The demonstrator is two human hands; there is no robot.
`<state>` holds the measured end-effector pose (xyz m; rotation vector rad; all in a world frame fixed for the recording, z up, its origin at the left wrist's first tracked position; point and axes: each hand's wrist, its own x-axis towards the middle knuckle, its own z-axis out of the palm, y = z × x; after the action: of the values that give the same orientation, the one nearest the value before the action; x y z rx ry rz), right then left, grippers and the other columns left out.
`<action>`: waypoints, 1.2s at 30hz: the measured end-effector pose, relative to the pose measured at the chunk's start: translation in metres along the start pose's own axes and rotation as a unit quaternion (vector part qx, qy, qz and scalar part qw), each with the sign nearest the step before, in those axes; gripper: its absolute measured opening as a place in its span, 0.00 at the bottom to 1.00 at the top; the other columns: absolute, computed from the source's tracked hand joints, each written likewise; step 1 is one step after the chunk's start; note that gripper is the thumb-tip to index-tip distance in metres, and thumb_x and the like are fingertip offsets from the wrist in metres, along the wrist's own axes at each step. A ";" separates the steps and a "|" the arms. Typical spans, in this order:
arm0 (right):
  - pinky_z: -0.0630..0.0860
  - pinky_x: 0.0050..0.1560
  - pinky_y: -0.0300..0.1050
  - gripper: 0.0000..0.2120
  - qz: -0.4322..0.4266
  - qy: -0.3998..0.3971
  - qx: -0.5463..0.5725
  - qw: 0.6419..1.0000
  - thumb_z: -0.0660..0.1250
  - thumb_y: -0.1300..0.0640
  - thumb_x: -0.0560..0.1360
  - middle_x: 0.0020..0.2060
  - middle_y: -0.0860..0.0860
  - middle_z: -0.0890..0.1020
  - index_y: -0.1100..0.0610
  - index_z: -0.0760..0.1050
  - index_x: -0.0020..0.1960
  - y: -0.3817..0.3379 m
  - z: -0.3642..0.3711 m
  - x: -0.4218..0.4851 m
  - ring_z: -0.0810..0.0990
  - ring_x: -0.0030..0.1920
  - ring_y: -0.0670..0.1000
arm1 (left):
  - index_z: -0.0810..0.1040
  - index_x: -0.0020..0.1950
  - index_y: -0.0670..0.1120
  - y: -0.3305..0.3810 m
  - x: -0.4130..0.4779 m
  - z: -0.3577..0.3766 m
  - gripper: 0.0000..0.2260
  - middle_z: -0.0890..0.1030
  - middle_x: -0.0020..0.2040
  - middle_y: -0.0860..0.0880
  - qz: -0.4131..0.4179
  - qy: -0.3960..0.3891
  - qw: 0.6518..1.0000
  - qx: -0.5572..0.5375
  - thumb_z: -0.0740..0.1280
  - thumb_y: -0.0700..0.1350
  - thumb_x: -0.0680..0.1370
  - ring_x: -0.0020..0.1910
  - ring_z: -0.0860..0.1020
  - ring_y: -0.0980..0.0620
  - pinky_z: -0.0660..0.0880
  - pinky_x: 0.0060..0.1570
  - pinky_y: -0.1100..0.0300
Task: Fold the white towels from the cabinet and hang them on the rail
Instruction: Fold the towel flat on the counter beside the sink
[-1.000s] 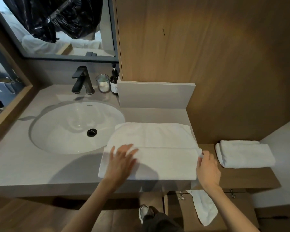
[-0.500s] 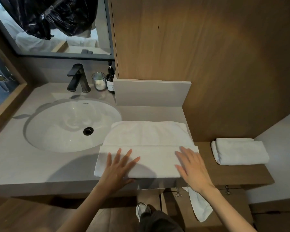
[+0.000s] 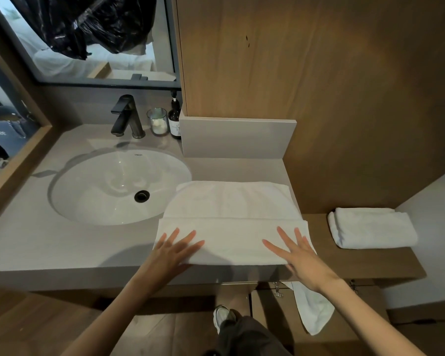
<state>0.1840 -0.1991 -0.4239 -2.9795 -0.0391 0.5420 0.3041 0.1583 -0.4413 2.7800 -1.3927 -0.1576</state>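
Towel [image 3: 231, 204] under work lay spread on the table [image 3: 62, 253], directly right of the sink [image 3: 100, 186] and overlapping its rim. The near part was turned over into a band. A second towel [image 3: 373, 227], folded, sat on a lower wooden shelf [image 3: 370, 263] well right of the sink. A white strip [image 3: 314, 312] hung below the table edge, right of the sink; whether it was a third towel or a loose end could not be determined. The left hand [image 3: 175, 250] and right hand [image 3: 301, 258] lay flat on the band, well apart, fingers straight and spread, gripping nothing. The cloth was judged soft, light and limp. Take hold at the band's two end corners and keep the layers aligned. Count: two towels confirmed, one strip, two hands.
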 end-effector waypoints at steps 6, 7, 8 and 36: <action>0.69 0.68 0.41 0.42 -0.001 0.026 0.045 0.999 0.58 0.65 0.81 0.76 0.37 0.39 0.25 0.39 0.69 0.006 -0.004 -0.010 0.37 0.76 0.53 | 0.64 0.72 0.54 -0.009 -0.005 0.001 0.49 0.78 0.64 0.44 0.008 -0.022 0.999 -0.028 0.84 0.43 0.55 0.56 0.80 0.37 0.80 0.48 0.45; 0.70 0.66 0.40 0.44 0.002 0.035 0.045 0.998 0.59 0.68 0.80 0.75 0.37 0.40 0.25 0.41 0.70 0.007 -0.004 -0.011 0.38 0.76 0.52 | 0.63 0.73 0.54 -0.010 -0.008 0.002 0.50 0.78 0.64 0.45 0.010 -0.007 0.999 -0.041 0.84 0.42 0.56 0.56 0.80 0.38 0.79 0.49 0.47; 0.70 0.66 0.40 0.45 0.005 0.040 0.044 0.998 0.59 0.70 0.78 0.75 0.37 0.41 0.27 0.43 0.71 0.007 -0.006 -0.012 0.39 0.76 0.51 | 0.66 0.72 0.54 -0.010 -0.011 0.001 0.47 0.79 0.63 0.46 0.003 0.017 0.998 -0.058 0.84 0.41 0.57 0.56 0.80 0.40 0.79 0.49 0.48; 0.72 0.46 0.47 0.15 0.278 0.237 0.516 0.775 0.59 0.44 0.80 0.47 0.50 0.76 0.55 0.67 0.57 0.045 -0.056 0.098 0.75 0.50 0.52 | 0.70 0.59 0.40 -0.072 0.118 -0.037 0.17 0.76 0.52 0.39 -0.464 0.191 0.772 -0.390 0.59 0.53 0.81 0.52 0.75 0.37 0.68 0.50 0.50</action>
<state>0.2952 -0.2456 -0.4112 -1.8788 0.8892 -0.1729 0.4356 0.1059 -0.4184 2.2571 0.2279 -0.1231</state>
